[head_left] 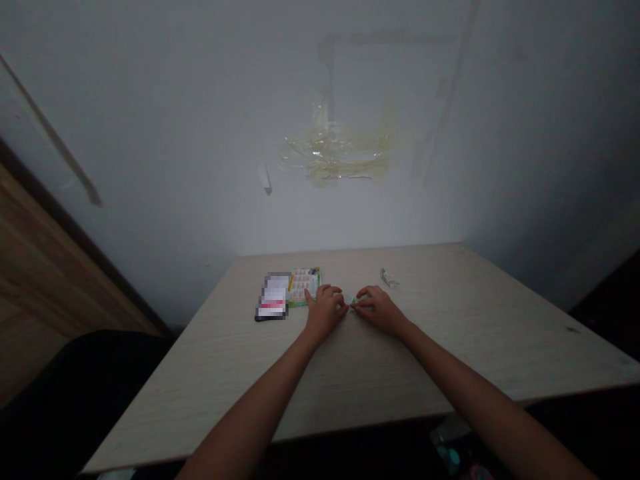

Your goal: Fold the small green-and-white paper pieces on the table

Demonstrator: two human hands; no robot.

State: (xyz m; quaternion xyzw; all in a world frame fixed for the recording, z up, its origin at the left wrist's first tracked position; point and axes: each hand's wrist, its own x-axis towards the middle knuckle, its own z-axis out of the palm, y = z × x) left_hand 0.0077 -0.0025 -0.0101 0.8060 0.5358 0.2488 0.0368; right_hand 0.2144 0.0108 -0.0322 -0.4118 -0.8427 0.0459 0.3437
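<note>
Grey-white wall [210, 133], matte and flat, spread over the upper frame, scuffed with dull brownish strips. Below, across the centre and bottom, pale tabletop [210, 373], smooth, straight-edged, faintly streaked like wood grain, narrowing toward the wall. At the left edge of the frame, brown wooden panel [30, 267], slanting, with long streaky grain. At lower left, black rounded shape [85, 373], texture lost in shadow. In the upper middle, glossy yellowed tape [345, 150], wrinkled, stuck to the wall in a ragged band. At bottom right, beyond the tabletop's near edge, plastic-looking bundle [450, 447] with a teal patch, too dim to make out.

Near the centre, low over the tabletop, bare left hand [326, 308] and, just beside it, bare right hand [381, 311]. Left of both, flat dark-edged device [273, 300], oblong, its face blurred into blocks; next to it, thin printed sheet [304, 283], rectangular, green-bordered. Right of centre, twisted wrapper [389, 278], crinkled, apart from both hands. Smallest, between the hands, pale crinkled piece [349, 301] touched with green; fingers on either side bent, tips drawn together, pinching it.
</note>
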